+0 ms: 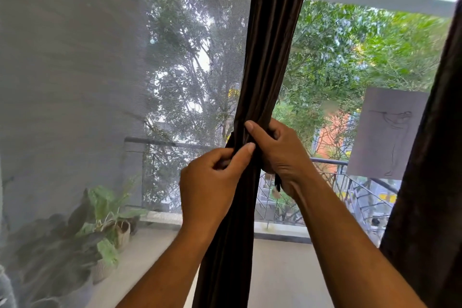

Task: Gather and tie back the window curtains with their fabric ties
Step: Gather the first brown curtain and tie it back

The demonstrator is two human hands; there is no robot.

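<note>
— Both forearms come up from the bottom of the frame, and the hands meet on the dark brown pleated fabric curtain (pixel 262 62), which hangs bunched into one column down the centre.

— What are the fingers doing?

— On the left hand (pixel 212 182) the fingers are curled and the thumb presses the bundle, pinching what looks like the matching dark brown fabric tie (pixel 231 141) at its left edge. The right hand (pixel 280 152) wraps the gathered cloth from the right, thumb laid across the front, fingers clenched around it. A short dark end (pixel 277 182) dangles below that palm; probably the tie's other tail.

— So which step is this?

— I'd say gathering is done and the tie is being wound or knotted at mid-height. The next move likely calls for crossing the two ends and pulling them snug without letting the pleats slip.

— And the rest?

— A second dark curtain (pixel 430 182) hangs untied along the right edge. A grey sheer mesh curtain (pixel 75 82) covers the left half, with potted green plants (pixel 105 220) behind it at lower left.
</note>
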